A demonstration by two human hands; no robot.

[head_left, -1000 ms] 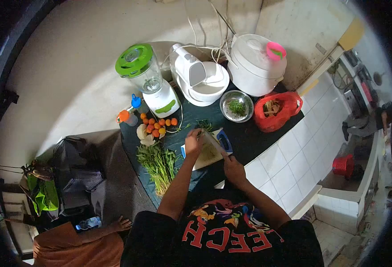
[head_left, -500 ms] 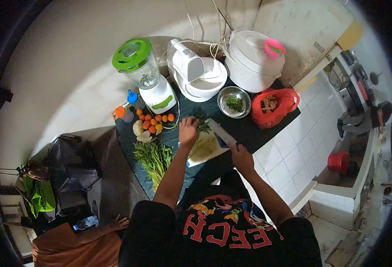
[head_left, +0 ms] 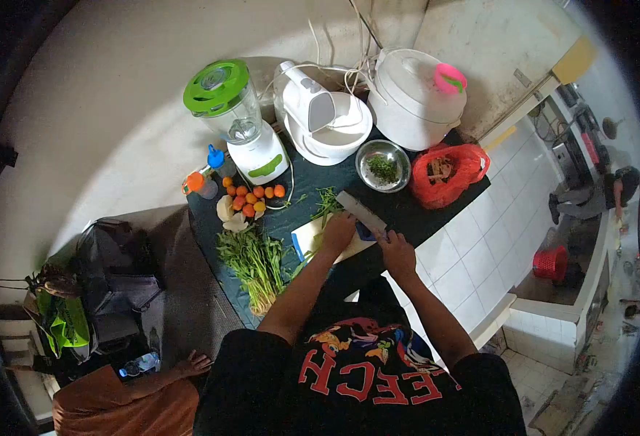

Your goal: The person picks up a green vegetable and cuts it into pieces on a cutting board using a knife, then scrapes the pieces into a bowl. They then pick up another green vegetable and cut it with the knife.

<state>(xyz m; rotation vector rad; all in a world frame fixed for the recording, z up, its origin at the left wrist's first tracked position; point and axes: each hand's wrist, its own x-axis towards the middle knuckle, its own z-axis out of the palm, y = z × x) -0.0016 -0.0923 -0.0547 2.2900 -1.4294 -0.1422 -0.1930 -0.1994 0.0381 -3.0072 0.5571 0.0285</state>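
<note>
My right hand (head_left: 397,256) is wrapped around the handle of a broad-bladed kitchen knife (head_left: 362,212). The blade slants up and left over the far side of a white cutting board (head_left: 307,234) with blue edges. On the board, close beside the blade, my left hand (head_left: 337,232) has its fingers curled. Whatever is under them is hidden. Some leafy greens (head_left: 325,203) lie just past the board's far edge. To the left rests a big bunch of leafy greens (head_left: 251,263), its stems toward me.
Tomatoes (head_left: 250,198) lie before a green-lidded blender (head_left: 241,131). A stand mixer (head_left: 320,116), a metal bowl of chopped greens (head_left: 383,167), a red plastic bag (head_left: 448,176) and a white lidded pot (head_left: 416,98) line the back. Another person's hand (head_left: 193,362) is lower left.
My left hand has come from the greens beyond the board down and right onto the board, beside the blade. The knife has barely moved in my right hand.
</note>
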